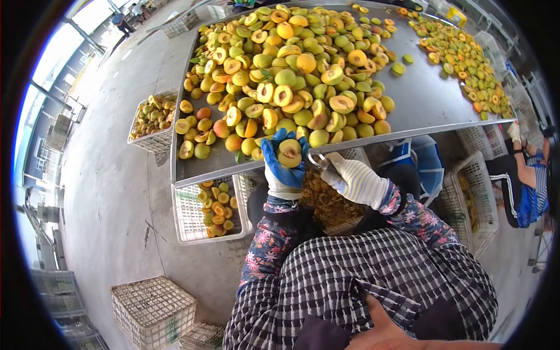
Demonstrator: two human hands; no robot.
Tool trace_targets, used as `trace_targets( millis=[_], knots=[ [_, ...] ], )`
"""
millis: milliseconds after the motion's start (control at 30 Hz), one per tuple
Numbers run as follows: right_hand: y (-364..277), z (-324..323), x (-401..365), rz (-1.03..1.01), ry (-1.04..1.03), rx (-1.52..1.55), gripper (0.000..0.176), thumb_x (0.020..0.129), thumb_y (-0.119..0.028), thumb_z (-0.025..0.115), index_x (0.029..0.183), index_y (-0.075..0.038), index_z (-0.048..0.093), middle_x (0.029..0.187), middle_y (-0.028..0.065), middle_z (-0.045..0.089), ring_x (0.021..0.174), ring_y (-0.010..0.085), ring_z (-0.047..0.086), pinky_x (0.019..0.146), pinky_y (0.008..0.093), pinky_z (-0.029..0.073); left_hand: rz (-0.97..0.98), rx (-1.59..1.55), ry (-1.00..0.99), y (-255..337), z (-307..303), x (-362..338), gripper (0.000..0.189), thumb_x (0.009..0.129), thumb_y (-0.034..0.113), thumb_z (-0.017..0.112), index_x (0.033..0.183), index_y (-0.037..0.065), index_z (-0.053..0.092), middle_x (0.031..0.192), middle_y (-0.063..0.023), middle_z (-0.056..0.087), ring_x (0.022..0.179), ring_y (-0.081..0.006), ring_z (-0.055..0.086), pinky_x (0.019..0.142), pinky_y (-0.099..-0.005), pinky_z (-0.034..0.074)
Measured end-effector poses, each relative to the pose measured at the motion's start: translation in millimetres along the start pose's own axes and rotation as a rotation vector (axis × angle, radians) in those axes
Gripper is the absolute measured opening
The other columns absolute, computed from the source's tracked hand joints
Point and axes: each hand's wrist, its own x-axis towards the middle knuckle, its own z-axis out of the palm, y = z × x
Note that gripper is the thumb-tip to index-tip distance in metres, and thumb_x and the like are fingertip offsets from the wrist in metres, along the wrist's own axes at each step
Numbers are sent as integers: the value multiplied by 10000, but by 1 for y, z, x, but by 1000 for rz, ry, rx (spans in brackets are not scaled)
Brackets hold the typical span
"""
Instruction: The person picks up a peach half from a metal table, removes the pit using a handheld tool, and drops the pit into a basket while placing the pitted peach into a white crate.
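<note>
My left hand point(284, 160), in a blue-coated glove, is closed around a halved peach point(290, 153), its cut face and brown centre turned up. Just to its right, my right hand point(360, 179), in a white knit glove, grips a metal tool with a loop-shaped end point(317, 158). The loop is close to the peach half but seems apart from it. Both hands are at the near edge of a metal table point(431, 105), in front of a big heap of halved peaches point(286, 76). Below the hands, a crate of orange-brown scraps point(335, 204) is partly hidden by my arms.
White crates with fruit stand at left point(153, 125), below the table point(213, 213) and at right point(475, 204). An overturned crate point(153, 309) sits lower left. Another fruit heap point(461, 58) covers the table's far right. A co-worker point(525, 175) is at right; another person's bare hand point(385, 326) touches my checked apron.
</note>
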Motion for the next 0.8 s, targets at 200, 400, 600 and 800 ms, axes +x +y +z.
trace_targets(
  millis=[200, 400, 600, 800],
  knots=[
    [8, 5, 3, 27, -10, -307, 398, 926, -233, 632, 1213, -28, 449, 860, 178, 677, 746, 389, 667, 615, 449, 533, -54, 232, -57, -21, 8, -12, 602, 1014, 564, 379, 1222, 16, 518, 1164, -156, 592, 1032, -318, 630, 917, -439, 544],
    [6, 8, 4, 60, -102, -446, 339, 921, -247, 607, 1124, -11, 471, 774, 189, 658, 678, 392, 645, 567, 469, 511, 292, 892, -167, -19, 14, -26, 324, 1008, 264, 543, 1196, 2, 512, 1072, -120, 650, 960, -236, 660, 871, -347, 544],
    [5, 6, 1, 144, -302, -532, 335, 918, -241, 591, 1076, 34, 481, 712, 203, 641, 671, 404, 641, 576, 483, 508, 319, 1219, -200, -17, 3, -23, 300, 997, 232, 556, 1189, 5, 518, 997, -113, 686, 893, -225, 676, 824, -332, 539],
    [24, 9, -5, 223, -288, -140, 270, 949, -201, 578, 1124, -10, 504, 832, 213, 656, 791, 386, 652, 695, 449, 514, -218, 614, -64, -15, -3, -10, 580, 1047, 512, 324, 1169, -7, 552, 989, -133, 682, 904, -251, 673, 869, -354, 534]
  ],
)
